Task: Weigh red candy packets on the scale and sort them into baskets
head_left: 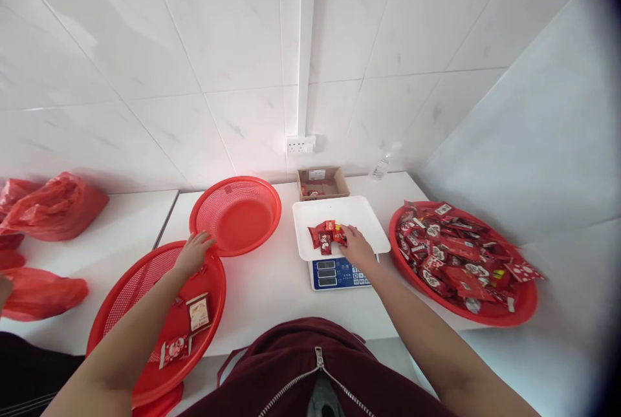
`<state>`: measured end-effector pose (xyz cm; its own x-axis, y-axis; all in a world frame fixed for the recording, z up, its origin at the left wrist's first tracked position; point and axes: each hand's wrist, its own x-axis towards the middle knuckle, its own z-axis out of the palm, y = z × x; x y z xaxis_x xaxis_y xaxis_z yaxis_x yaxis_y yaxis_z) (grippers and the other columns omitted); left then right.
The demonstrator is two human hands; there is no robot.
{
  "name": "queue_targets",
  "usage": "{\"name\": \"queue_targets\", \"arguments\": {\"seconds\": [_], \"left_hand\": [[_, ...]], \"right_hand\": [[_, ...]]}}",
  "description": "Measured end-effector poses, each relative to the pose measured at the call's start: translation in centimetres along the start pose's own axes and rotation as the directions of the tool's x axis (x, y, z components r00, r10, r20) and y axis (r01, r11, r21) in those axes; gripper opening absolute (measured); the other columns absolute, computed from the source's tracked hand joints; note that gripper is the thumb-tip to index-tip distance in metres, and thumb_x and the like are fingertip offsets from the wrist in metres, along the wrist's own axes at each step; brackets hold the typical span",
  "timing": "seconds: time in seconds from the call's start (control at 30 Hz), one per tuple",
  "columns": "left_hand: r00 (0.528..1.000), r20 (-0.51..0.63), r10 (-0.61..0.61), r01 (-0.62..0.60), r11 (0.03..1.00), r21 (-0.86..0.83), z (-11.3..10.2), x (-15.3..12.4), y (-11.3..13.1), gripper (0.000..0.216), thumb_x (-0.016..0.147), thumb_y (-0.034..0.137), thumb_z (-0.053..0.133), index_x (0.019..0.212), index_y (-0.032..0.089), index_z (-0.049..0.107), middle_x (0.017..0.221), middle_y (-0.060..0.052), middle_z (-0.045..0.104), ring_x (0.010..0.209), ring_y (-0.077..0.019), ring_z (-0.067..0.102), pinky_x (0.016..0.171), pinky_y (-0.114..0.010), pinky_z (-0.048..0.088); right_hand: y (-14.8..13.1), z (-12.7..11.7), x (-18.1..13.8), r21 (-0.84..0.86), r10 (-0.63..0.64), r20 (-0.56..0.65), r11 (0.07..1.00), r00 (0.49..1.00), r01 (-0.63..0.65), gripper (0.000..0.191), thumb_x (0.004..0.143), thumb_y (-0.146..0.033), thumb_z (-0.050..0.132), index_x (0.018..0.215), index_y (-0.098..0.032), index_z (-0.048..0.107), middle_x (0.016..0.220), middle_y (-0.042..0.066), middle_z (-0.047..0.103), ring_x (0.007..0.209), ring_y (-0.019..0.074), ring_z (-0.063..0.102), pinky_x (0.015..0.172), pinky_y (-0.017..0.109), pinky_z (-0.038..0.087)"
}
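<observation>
**Snack packets point(325, 244) on white scale tray point(310, 213)**

Located in a small, overlapping group near the middle of the tray, above the blue keypad panel point(334, 273) and its displays.

Right hand point(358, 250): fingers partly curled, reaching in from the right and touching the right end of the group. Cannot tell whether pinching a packet or only resting against it.

Left hand point(195, 253): palm down, fingers spread, above the far rim of the near-left basket point(129, 291). Cannot tell whether touching the rim.

Containers:
- Near-left basket: red, perforated; holding a few loose packets, including one cream-and-brown and one red-and-white.
- Far-left basket point(242, 220): red, with mesh wall, just beyond the left hand.
- Right basket point(524, 310): red, heaped with mostly red wrapped packets.
- Cardboard box point(331, 174): behind the tray, with reddish packets at the bottom.
- Red plastic bags point(72, 207): at far left on the white worktop point(262, 294).
</observation>
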<state>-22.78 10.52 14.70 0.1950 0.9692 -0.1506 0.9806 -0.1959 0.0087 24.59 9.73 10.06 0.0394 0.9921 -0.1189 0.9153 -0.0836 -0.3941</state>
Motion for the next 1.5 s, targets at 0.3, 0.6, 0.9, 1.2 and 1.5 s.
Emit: {"name": "queue_targets", "arguments": {"seconds": [0.3,0.6,0.9,1.2,1.5], "left_hand": [[0.990,-0.001,0.138,-0.126,0.899,-0.419,0.9,-0.2,9.7,0.042,0.088,0.034,0.043,0.127,0.021,0.054,0.127,-0.008,0.059,0.120,-0.0236,0.050,0.110,-0.043,0.026],[0.991,0.021,0.134,-0.107,0.866,-0.488,1.4,-0.9,10.6,0.045,0.084,0.012,0.035,0.119,0.026,0.060,0.121,-0.004,0.063,0.110,-0.0227,0.054,0.099,-0.041,0.039],[0.994,-0.088,0.066,-0.096,0.916,-0.390,3.1,-3.2,10.7,0.040,0.083,0.017,0.048,0.121,0.022,0.058,0.121,-0.010,0.062,0.122,-0.0279,0.048,0.111,-0.055,0.017],[0.996,-0.075,-0.043,0.018,0.952,-0.306,4.2,-3.8,11.8,0.039,0.086,0.024,0.048,0.124,0.021,0.055,0.128,-0.011,0.058,0.132,-0.0321,0.036,0.111,-0.061,0.006],[0.996,-0.087,-0.007,-0.017,0.962,-0.272,4.3,-3.7,12.2,0.039,0.086,0.023,0.047,0.125,0.021,0.055,0.127,-0.009,0.058,0.131,-0.0303,0.038,0.110,-0.062,0.008]], "right_hand": [[2.5,-1.5,0.4,0.284,0.180,-0.218,0.952,0.959,-0.115,0.041,0.086,-0.023,0.040,0.126,-0.018,0.050,0.119,0.012,0.062,0.107,0.0268,0.058,0.090,0.040,0.045],[-8.5,-3.4,2.8,0.886,-0.118,0.030,0.463,0.993,0.028,0.050,0.087,-0.052,0.042,0.131,-0.027,0.042,0.126,0.008,0.057,0.113,0.0217,0.056,0.088,0.039,0.050],[-5.5,1.2,2.9,-0.081,-0.023,0.087,0.996,0.996,0.030,0.069,0.079,-0.059,0.050,0.140,-0.029,0.037,0.153,0.013,0.020,0.138,0.0429,0.007,0.098,0.070,0.017],[-3.2,2.5,2.3,-0.049,-0.183,-0.109,0.983,0.977,0.178,0.037,0.083,-0.039,0.051,0.113,-0.019,0.059,0.115,0.012,0.056,0.102,0.0270,0.050,0.087,0.038,0.041],[-9.4,0.5,4.2,0.854,0.223,0.120,0.474,0.967,-0.215,0.050,0.079,-0.048,0.055,0.116,-0.016,0.049,0.100,0.011,0.063,0.079,0.0209,0.064,0.071,0.035,0.052]]}}
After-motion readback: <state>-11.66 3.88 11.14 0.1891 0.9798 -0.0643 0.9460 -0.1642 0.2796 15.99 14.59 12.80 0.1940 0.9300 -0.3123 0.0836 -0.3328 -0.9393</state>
